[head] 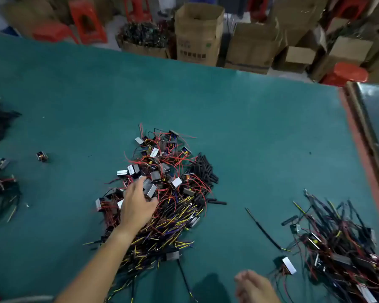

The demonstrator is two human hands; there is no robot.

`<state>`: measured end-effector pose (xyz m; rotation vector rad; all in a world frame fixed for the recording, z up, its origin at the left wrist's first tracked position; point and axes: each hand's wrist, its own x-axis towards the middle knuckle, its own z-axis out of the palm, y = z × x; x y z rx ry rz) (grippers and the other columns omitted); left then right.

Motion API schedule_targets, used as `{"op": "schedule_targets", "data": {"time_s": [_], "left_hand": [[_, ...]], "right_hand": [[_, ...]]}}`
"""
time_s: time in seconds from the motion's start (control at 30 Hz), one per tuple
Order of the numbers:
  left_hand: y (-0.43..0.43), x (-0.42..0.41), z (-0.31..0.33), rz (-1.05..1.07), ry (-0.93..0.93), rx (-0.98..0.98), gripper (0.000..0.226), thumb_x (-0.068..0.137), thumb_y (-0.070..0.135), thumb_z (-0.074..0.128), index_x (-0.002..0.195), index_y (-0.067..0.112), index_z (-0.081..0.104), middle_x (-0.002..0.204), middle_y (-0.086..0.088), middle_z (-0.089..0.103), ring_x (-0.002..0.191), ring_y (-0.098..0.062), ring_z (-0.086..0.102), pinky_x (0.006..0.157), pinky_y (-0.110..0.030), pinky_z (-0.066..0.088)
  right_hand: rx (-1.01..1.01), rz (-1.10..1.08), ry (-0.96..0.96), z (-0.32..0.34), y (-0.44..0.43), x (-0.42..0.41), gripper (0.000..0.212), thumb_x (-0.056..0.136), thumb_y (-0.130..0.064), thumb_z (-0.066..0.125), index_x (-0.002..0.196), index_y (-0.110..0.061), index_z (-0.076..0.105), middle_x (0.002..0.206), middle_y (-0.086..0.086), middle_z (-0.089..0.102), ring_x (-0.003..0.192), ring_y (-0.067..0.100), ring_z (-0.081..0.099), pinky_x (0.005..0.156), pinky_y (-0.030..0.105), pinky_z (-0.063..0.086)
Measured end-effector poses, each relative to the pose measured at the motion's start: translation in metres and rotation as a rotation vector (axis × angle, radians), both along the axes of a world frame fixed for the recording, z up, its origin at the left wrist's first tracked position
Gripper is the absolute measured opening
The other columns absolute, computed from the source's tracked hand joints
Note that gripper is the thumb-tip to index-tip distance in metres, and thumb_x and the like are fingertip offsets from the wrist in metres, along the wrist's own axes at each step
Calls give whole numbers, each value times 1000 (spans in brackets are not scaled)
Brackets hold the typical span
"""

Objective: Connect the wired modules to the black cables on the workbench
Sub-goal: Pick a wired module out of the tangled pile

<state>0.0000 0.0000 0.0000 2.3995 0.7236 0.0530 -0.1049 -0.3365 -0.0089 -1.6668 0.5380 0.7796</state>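
My left grip (138, 202) lies on the heap of wired modules (160, 165), thumb and fingers spread about one silver-faced module (150, 190); I cannot tell whether it is clamped on it. The black cables (169, 226) lie under its wrist and just right of it on the desk (260, 127). My right grip (254, 285), blurred, hangs loosely curled and empty, with a loose module (288, 265) just right of it.

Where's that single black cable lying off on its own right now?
Head view, right of centre: the lone cable lies diagonally on the green mat, between the middle pile of modules and the right-hand pile of wires.
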Motion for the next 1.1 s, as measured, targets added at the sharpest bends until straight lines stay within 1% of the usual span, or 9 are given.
{"op": "schedule_targets", "data": {"time_s": [0.13,0.27,0.47,0.57,0.67,0.83,0.9,1.0,1.1], "left_hand": [[0,21,-22,-56,2,143,71,80,40,75,141,18,46,131,-3,50,122,-24,45,95,-37,42],[12,27,-36,-50,-43,168,62,78,40,79,131,14,58,123,-5,58,114,-24,55,88,-36,46],[23,25,-37,-82,-167,185,22,77,28,81,96,22,73,92,6,62,86,-17,58,72,-27,39],[24,29,-42,-18,-209,124,10,79,19,72,75,26,66,77,9,64,73,-16,57,63,-26,39],[22,29,-50,70,-332,-140,6,84,18,63,80,20,66,64,0,66,54,-17,63,56,-34,56],[12,17,-42,136,-574,-612,4,95,4,51,94,1,55,68,-16,54,33,-10,55,34,-22,45],[3,-2,-34,166,-632,-839,6,97,2,47,96,0,52,69,-17,54,35,-13,58,36,-22,48],[-12,-41,-28,128,-509,-1233,18,100,7,38,97,-5,51,80,-18,56,46,-16,63,43,-26,55],[-22,-68,-18,58,-465,-1367,26,99,9,35,107,-8,53,83,-17,62,55,-17,63,49,-26,57]], "right_hand": [[-7,176,-47,-13,18,49,16,93,3,54,78,0,59,57,17,63,48,21,52,52,29,39],[-24,334,-151,-17,23,56,15,93,-3,55,79,-5,59,60,10,66,51,20,56,55,27,43],[-17,464,-280,-38,15,65,12,93,-5,55,82,-7,61,64,7,69,55,17,58,59,25,44],[6,504,-405,-46,15,68,14,94,-5,54,82,-9,60,65,6,68,56,15,57,61,26,48],[15,566,-575,-50,18,64,19,93,-3,52,81,-15,60,66,3,68,57,14,57,62,30,47],[-6,643,-776,-59,21,32,25,94,-1,51,79,-20,59,64,-1,67,59,13,57,65,30,50],[28,605,-789,-61,23,15,26,94,2,49,79,-16,59,63,-2,66,55,14,55,61,28,49],[94,513,-741,-62,29,-14,26,94,5,46,80,-12,60,61,1,65,49,13,54,54,23,48],[120,456,-726,-59,43,-18,24,94,5,46,81,-10,60,60,1,64,47,13,53,53,23,48]]}}
